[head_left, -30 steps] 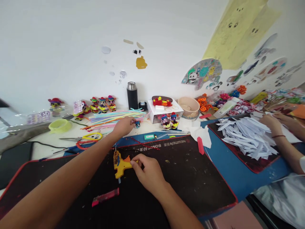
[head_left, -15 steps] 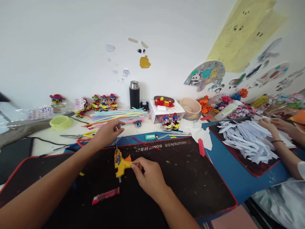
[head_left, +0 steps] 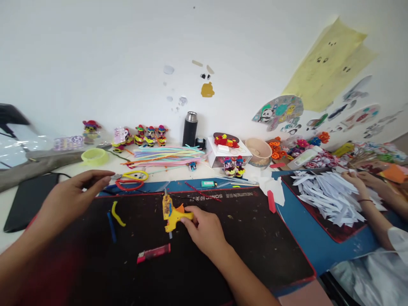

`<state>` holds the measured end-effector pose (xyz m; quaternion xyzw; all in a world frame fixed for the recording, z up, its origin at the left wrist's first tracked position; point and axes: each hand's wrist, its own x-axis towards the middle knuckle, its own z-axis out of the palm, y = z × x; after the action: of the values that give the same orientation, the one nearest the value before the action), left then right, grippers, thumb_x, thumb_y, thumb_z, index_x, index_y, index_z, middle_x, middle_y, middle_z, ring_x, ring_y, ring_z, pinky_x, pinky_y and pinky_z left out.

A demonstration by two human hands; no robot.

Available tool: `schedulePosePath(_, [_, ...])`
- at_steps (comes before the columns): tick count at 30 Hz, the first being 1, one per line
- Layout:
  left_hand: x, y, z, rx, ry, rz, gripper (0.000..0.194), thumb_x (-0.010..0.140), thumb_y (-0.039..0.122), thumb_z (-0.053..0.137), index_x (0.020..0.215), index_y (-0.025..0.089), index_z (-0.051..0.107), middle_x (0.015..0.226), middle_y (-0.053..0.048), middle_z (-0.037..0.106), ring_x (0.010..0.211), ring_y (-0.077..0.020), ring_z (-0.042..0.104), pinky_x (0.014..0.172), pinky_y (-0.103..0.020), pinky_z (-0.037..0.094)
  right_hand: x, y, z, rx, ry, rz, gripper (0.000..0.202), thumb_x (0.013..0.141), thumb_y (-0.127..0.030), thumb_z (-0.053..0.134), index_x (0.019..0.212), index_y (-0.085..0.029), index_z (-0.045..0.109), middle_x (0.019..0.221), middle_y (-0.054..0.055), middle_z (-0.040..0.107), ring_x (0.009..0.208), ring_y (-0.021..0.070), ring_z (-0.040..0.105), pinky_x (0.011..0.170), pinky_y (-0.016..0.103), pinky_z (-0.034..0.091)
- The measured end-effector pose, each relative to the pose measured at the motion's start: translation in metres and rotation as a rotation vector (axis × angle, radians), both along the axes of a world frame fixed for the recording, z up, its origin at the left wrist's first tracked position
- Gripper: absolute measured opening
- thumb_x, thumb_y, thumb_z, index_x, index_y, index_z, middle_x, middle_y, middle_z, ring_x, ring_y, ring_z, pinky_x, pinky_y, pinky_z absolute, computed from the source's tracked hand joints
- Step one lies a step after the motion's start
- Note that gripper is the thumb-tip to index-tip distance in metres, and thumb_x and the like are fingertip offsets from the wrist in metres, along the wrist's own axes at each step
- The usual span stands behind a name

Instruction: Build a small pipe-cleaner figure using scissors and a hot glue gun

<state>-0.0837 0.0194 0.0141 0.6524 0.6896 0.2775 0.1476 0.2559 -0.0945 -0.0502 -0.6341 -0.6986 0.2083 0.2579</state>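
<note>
My right hand [head_left: 205, 229] grips the handle end of a yellow hot glue gun [head_left: 174, 219], thumb and fingers closed round it. The gun's nozzle points away from me, and a short glue stick pokes out of its back. My left hand [head_left: 78, 193] is at the left, thumb and forefinger slightly apart beside the scissors [head_left: 137, 175] with yellow and red handles. It hides the blades; whether it touches them I cannot tell. Below lie a yellow curved strip [head_left: 118, 214] and a blue strip [head_left: 111, 227]. A red lighter [head_left: 154, 253] rests on the black mat [head_left: 204, 267].
Pipe cleaners [head_left: 165, 155], small figures [head_left: 151, 136], a black thermos [head_left: 190, 129], a white box [head_left: 228, 155] and a round bowl [head_left: 258, 151] line the wall. At the right, a co-worker's hands [head_left: 355, 182] are beside a pile of paper strips [head_left: 330, 195].
My left hand has moved left and nearer from the pipe cleaners to the scissors, uncovering the yellow and blue strips. My right hand stays on the glue gun. The view has shifted left.
</note>
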Motion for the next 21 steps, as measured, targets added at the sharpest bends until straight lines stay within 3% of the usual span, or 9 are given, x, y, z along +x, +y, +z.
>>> schedulePosePath(6, [-0.024, -0.020, -0.003, 0.023, -0.076, 0.050, 0.059, 0.082, 0.066, 0.053, 0.111, 0.021, 0.079, 0.090, -0.005, 0.079, 0.076, -0.0241, 0.067, 0.067, -0.029, 0.045, 0.000, 0.002, 0.014, -0.059, -0.271, 0.086, 0.025, 0.099, -0.034, 0.074, 0.122, -0.024, 0.076, 0.093, 0.004, 0.083, 0.082, 0.0243, 0.078, 0.070, 0.029, 0.045])
schedulePosePath(11, [-0.038, -0.035, -0.005, 0.033, -0.144, 0.009, 0.056, 0.085, 0.064, 0.054, 0.110, 0.020, 0.077, 0.106, -0.009, 0.082, 0.094, -0.0278, 0.072, 0.079, -0.032, 0.051, 0.001, 0.006, 0.014, -0.062, -0.323, 0.100, 0.021, 0.101, -0.033, 0.071, 0.120, -0.025, 0.076, 0.101, 0.004, 0.084, 0.086, 0.0240, 0.080, 0.070, 0.029, 0.045])
schedulePosePath(15, [-0.045, -0.050, -0.017, -0.002, -0.126, -0.180, 0.053, 0.091, 0.064, 0.055, 0.112, 0.021, 0.077, 0.110, -0.009, 0.081, 0.098, -0.0288, 0.074, 0.084, -0.035, 0.055, 0.007, 0.007, 0.010, -0.041, -0.336, 0.086, 0.024, 0.100, -0.033, 0.071, 0.122, -0.024, 0.076, 0.088, 0.003, 0.083, 0.076, 0.0229, 0.078, 0.067, 0.028, 0.044])
schedulePosePath(18, [-0.044, -0.060, -0.035, -0.025, -0.001, -0.452, 0.045, 0.097, 0.058, 0.055, 0.117, 0.025, 0.078, 0.121, -0.009, 0.078, 0.110, -0.0299, 0.072, 0.097, -0.040, 0.055, 0.015, 0.008, 0.010, 0.008, -0.346, 0.055, 0.026, 0.100, -0.034, 0.070, 0.122, -0.024, 0.076, 0.087, 0.004, 0.082, 0.075, 0.0229, 0.077, 0.066, 0.027, 0.043])
schedulePosePath(21, [-0.041, -0.065, -0.056, -0.031, 0.143, -0.545, 0.044, 0.097, 0.053, 0.055, 0.128, 0.029, 0.076, 0.127, -0.010, 0.075, 0.115, -0.0323, 0.071, 0.103, -0.044, 0.056, 0.025, 0.009, 0.015, 0.033, -0.339, 0.002, 0.029, 0.099, -0.036, 0.068, 0.123, -0.022, 0.077, 0.076, 0.003, 0.078, 0.066, 0.0218, 0.073, 0.062, 0.028, 0.040])
